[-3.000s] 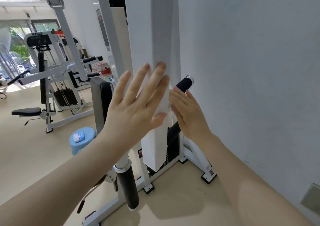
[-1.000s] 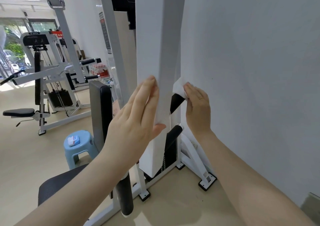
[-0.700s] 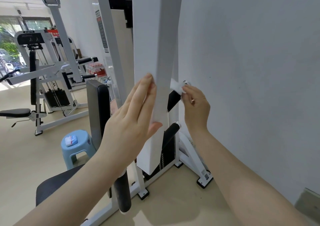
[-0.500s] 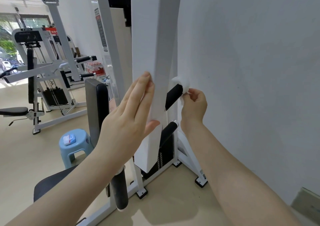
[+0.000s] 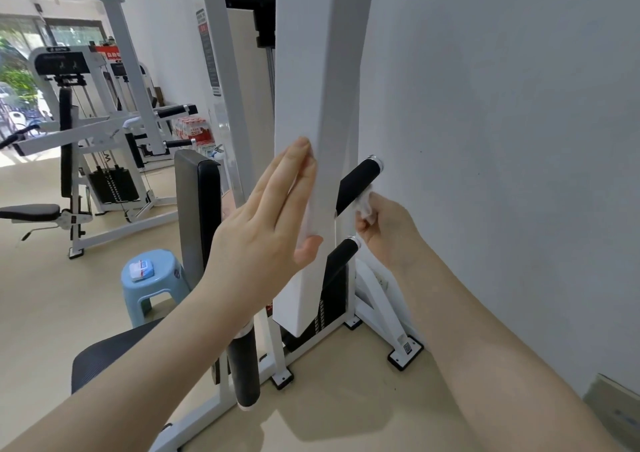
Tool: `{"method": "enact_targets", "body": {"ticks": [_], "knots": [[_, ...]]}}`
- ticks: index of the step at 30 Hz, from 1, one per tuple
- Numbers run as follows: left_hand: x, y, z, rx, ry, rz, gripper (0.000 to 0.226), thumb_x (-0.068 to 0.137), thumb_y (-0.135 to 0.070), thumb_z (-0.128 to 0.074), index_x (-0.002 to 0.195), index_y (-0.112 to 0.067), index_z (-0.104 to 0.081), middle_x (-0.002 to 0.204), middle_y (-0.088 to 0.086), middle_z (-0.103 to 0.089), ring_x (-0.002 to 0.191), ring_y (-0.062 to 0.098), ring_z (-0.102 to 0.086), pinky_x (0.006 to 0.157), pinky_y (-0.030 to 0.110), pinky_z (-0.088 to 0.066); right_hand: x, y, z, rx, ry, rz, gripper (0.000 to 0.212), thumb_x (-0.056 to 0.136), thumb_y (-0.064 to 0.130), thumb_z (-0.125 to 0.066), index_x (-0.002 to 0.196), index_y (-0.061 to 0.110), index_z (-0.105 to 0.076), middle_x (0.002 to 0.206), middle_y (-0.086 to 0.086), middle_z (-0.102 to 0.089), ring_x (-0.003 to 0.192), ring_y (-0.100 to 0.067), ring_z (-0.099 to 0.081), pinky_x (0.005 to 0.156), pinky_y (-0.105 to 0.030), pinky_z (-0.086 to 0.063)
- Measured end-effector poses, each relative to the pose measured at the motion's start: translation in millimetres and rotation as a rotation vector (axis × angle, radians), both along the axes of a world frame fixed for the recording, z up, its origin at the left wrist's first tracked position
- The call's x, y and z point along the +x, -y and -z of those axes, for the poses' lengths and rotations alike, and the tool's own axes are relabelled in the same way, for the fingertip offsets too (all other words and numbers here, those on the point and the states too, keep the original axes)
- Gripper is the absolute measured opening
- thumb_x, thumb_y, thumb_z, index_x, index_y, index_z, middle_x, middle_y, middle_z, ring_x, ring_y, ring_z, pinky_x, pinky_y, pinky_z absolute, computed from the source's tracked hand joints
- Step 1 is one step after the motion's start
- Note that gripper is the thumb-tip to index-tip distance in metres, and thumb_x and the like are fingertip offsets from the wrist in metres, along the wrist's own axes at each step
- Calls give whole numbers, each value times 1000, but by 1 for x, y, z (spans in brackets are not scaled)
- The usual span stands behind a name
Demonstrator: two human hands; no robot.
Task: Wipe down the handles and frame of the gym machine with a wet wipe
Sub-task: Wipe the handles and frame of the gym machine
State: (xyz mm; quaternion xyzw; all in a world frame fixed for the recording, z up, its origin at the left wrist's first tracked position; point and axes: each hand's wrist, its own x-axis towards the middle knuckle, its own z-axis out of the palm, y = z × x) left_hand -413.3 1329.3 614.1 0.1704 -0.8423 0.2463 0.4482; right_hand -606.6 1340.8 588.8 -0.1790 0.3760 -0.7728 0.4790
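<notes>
Smooth white painted frame (image 5: 311, 105), probably metal; handle (image 5: 356, 183) matt black with a shiny end cap.

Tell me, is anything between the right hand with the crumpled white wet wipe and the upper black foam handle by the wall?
Nothing visible. The right hand pinches the crumpled white wet wipe right at the upper black foam handle. The white square frame post stands beside, under the flat left hand.

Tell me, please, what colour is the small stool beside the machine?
Light blue; the stool shows clearly in the head view, lower left.
</notes>
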Motion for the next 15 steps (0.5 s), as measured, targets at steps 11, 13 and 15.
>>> {"method": "enact_targets", "body": {"ticks": [11, 13, 15], "knots": [[1, -1, 2, 17, 42, -43, 87, 78, -28, -65, 145, -6, -14, 151, 10, -14, 141, 20, -19, 95, 44, -48, 47, -3, 10, 81, -399, -214, 32, 91, -3, -34, 74, 11, -58, 55, 1, -54, 55, -16, -47, 65, -27, -40], [0, -3, 3, 23, 40, -38, 85, 79, -28, -63, 145, -6, -14, 151, 9, -13, 141, 20, -18, 99, 46, -45, 48, -6, 16, 57, -410, -203, 27, 89, -3, -36, 79, 7, -59, 64, -6, -52, 66, -25, -44, 71, -34, -37], [-2, -4, 2, 1, 41, -43, 84, 78, -26, -65, 144, -3, -18, 150, 11, -16, 139, 21, -22, 107, 32, -31, 43, -6, 13, 76, -297, -54, 26, 86, -2, -42, 70, 10, -58, 58, -4, -46, 61, -22, -37, 66, -31, -34]]}}
